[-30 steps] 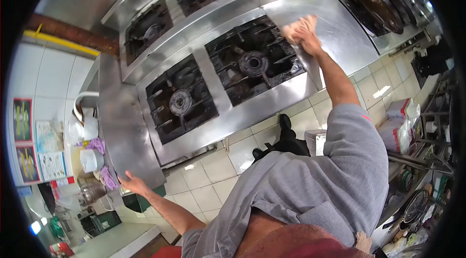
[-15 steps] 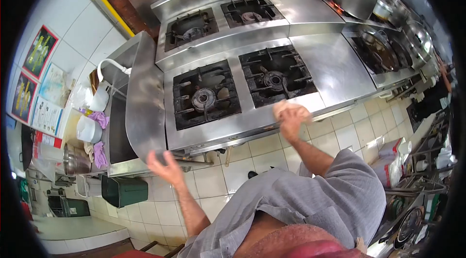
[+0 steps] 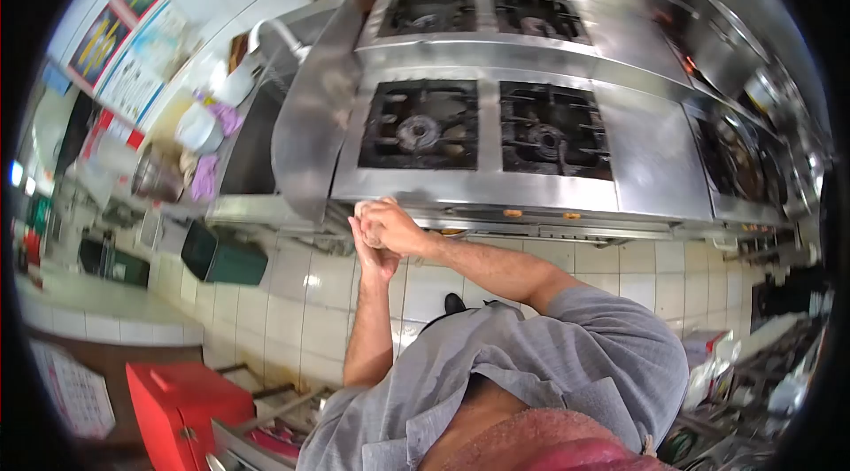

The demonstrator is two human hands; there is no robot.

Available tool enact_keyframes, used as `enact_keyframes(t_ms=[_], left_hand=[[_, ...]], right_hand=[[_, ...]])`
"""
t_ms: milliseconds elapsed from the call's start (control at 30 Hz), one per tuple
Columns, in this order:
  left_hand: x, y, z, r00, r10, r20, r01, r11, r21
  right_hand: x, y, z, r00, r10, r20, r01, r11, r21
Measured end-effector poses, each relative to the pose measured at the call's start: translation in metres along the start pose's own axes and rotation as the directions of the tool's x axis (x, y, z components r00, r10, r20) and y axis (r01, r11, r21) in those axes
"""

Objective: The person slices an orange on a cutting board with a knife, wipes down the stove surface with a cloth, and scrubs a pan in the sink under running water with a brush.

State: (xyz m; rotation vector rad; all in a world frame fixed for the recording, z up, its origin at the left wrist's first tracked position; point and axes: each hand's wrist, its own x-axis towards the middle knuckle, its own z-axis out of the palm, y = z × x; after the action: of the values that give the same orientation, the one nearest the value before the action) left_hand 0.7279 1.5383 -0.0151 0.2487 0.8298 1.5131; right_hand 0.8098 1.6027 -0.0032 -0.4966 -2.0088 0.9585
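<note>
both hands, right hand [image 3: 396, 227] and left hand [image 3: 372, 254], are closing together on a cloth [image 3: 364, 208] (barely showing) by the stove [image 3: 478, 188] edge, risking dropping it if the grip loosens.

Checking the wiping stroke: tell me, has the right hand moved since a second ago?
Yes. The right hand has left the steel panel beside the burners and now meets the left hand at the stove's front edge.

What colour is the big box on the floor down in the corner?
The box is bright red, seen in the head view.
</note>
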Motion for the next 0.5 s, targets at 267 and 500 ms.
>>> enact_keyframes(t_ms=[267, 500], left_hand=[[-0.027, 0.081, -0.095, 0.975, 0.219, -0.043, -0.223, 0.955, -0.195], [-0.048, 0.206, -0.14, 0.709, 0.69, 0.144, -0.336, 0.152, 0.929]], right_hand=[[0.025, -0.034, 0.081, 0.881, 0.176, 0.439, -0.327, 0.897, 0.297], [0.102, -0.045, 0.177, 0.725, 0.507, 0.466, -0.678, 0.41, 0.61]])
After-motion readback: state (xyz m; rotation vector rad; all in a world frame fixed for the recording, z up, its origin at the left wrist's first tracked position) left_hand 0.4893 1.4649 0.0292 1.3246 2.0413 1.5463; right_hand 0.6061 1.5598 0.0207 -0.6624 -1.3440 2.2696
